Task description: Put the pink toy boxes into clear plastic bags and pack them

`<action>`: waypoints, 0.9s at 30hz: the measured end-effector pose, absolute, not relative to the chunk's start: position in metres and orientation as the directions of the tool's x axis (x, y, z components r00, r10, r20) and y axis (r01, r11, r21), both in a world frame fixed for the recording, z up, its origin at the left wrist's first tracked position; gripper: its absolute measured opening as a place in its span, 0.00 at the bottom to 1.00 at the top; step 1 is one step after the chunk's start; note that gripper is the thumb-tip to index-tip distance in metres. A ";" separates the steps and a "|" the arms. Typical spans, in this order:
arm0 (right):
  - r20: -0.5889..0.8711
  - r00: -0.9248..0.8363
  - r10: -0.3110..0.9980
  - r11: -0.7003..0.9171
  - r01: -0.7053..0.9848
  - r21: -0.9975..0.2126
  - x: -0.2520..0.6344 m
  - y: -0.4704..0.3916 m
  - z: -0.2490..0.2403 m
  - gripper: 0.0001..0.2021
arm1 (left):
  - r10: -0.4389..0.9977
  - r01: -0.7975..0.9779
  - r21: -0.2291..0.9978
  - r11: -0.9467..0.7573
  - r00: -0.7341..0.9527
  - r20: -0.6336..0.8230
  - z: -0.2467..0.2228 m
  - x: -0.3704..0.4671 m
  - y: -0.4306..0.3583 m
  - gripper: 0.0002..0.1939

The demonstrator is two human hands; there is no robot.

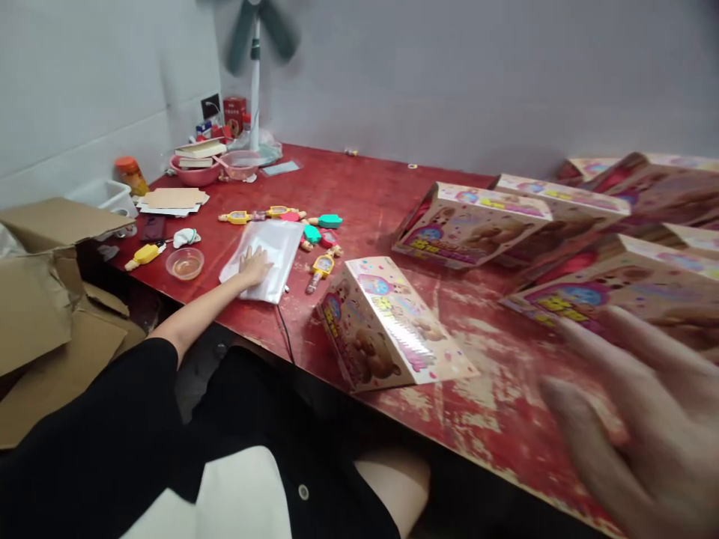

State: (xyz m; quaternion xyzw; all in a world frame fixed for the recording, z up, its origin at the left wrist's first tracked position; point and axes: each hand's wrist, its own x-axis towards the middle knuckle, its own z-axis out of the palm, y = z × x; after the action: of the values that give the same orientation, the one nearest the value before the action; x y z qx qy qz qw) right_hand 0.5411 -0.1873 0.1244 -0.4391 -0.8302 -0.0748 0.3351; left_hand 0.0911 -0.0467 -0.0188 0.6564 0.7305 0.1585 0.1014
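My left hand (255, 267) lies flat, fingers stretched, on a stack of clear plastic bags (285, 251). My right hand (645, 427) is at the lower right, somewhat blurred, with its fingers apart and nothing in them. Beyond its fingertips stands a printed display box (589, 281) with a bear picture; I cannot tell whether they touch. Another such box (387, 329) sits tilted-looking at the table's front edge, between my hands. Several small yellow, green and red toys, such as a yellow one (323, 267), lie beside the bags.
More printed boxes (472, 224) stand in rows on the right of the worn red table (359, 187). At the back left are a fan (255, 90), a pink bowl (196, 174) and an orange-lidded jar (131, 176). A small clear dish (185, 264) and cardboard cartons (61, 224) are at left.
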 end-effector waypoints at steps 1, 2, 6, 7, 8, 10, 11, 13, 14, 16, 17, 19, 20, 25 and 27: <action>0.621 -0.430 0.655 0.642 0.750 -0.157 0.526 -0.178 0.126 0.31 | 0.988 0.927 0.357 0.114 -0.145 0.061 -0.025 0.083 -0.048 0.22; 0.618 -0.460 0.638 0.667 0.730 -0.145 0.510 -0.169 0.126 0.30 | 0.985 0.927 0.352 0.129 -0.162 0.066 -0.029 0.077 -0.049 0.20; 0.466 -0.580 0.669 0.668 0.743 -0.035 0.448 -0.150 0.106 0.36 | 0.973 0.923 0.361 0.133 -0.191 0.130 -0.024 0.069 -0.045 0.15; 0.394 -0.608 0.689 0.652 0.758 0.029 0.438 -0.150 0.096 0.38 | 0.968 0.921 0.368 0.124 -0.194 0.159 -0.017 0.068 -0.043 0.15; 0.324 -0.631 0.705 0.638 0.764 0.097 0.432 -0.150 0.085 0.39 | 0.962 0.920 0.376 0.110 -0.193 0.191 -0.008 0.068 -0.040 0.15; 0.234 -0.669 0.706 0.638 0.743 0.202 0.433 -0.149 0.068 0.37 | 0.949 0.918 0.389 0.070 -0.181 0.257 0.013 0.066 -0.035 0.15; 0.219 -0.682 0.698 0.644 0.731 0.227 0.439 -0.147 0.062 0.36 | 0.940 0.913 0.407 0.030 -0.165 0.300 0.025 0.066 -0.033 0.15; 0.225 -0.687 0.691 0.649 0.727 0.224 0.456 -0.142 0.060 0.35 | 0.905 0.883 0.461 -0.088 -0.123 0.407 0.047 0.065 -0.028 0.14; 0.237 -0.676 0.698 0.648 0.737 0.193 0.463 -0.138 0.064 0.32 | 0.881 0.856 0.493 -0.156 -0.105 0.462 0.057 0.066 -0.025 0.12; 0.283 -0.624 0.728 0.636 0.769 0.061 0.465 -0.130 0.078 0.24 | 0.844 0.776 0.571 -0.267 -0.098 0.528 0.072 0.070 -0.021 0.08; 0.314 -0.587 0.747 0.630 0.775 -0.049 0.458 -0.127 0.085 0.19 | 0.844 0.727 0.620 -0.295 -0.106 0.527 0.076 0.075 -0.019 0.05; 0.370 -0.495 0.786 0.611 0.710 -0.349 0.426 -0.120 0.094 0.16 | 0.867 0.596 0.730 -0.334 -0.110 0.486 0.079 0.090 -0.017 0.06; 0.387 -0.439 0.811 0.585 0.631 -0.509 0.404 -0.116 0.093 0.17 | 0.885 0.520 0.779 -0.350 -0.089 0.457 0.077 0.099 -0.018 0.08; 0.277 -0.201 0.940 0.327 0.287 -0.900 0.303 -0.089 0.047 0.21 | 0.931 0.294 0.883 -0.365 0.115 0.346 0.057 0.136 -0.032 0.19; 0.261 -0.114 0.959 0.283 0.294 -0.913 0.291 -0.079 0.023 0.12 | 0.924 0.345 0.865 -0.365 0.020 0.382 0.044 0.133 -0.043 0.20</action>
State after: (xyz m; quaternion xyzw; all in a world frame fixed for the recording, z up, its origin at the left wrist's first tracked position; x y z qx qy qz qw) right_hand 0.2907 -0.0795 0.0227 -0.4787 -0.6541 0.3593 0.4625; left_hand 0.1333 -0.0432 0.0442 0.6542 0.4848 0.5048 0.2869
